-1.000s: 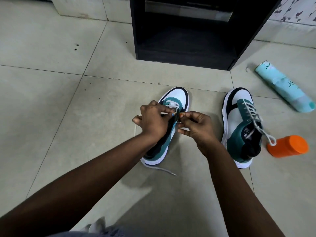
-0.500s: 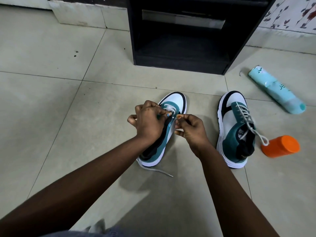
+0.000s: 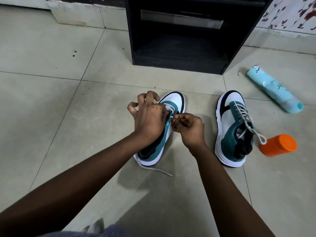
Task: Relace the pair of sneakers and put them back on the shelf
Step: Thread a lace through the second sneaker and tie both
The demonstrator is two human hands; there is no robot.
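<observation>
The loose lace end [image 3: 159, 170] lies limp on the floor [image 3: 51, 134] nearest me. My right hand [image 3: 189, 129] pinches the soft lace by its stiff tip; my left hand [image 3: 148, 120] steadies the light sneaker [image 3: 168, 129], fingers half curled. Beyond waits the shelf [image 3: 179, 62].

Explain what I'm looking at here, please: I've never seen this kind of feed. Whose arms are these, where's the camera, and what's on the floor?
There is no machine: a person wears one camera on the head, looking down at their own bare arms. The left hand rests over the nearer sneaker, fingers curled near its lace holes. The right hand pinches the white lace at that shoe. The lace's other end trails on the tiled floor. The second sneaker stands to the right, already laced. Beside it lie an orange container and a pale teal bottle. The black shelf stands behind.
</observation>
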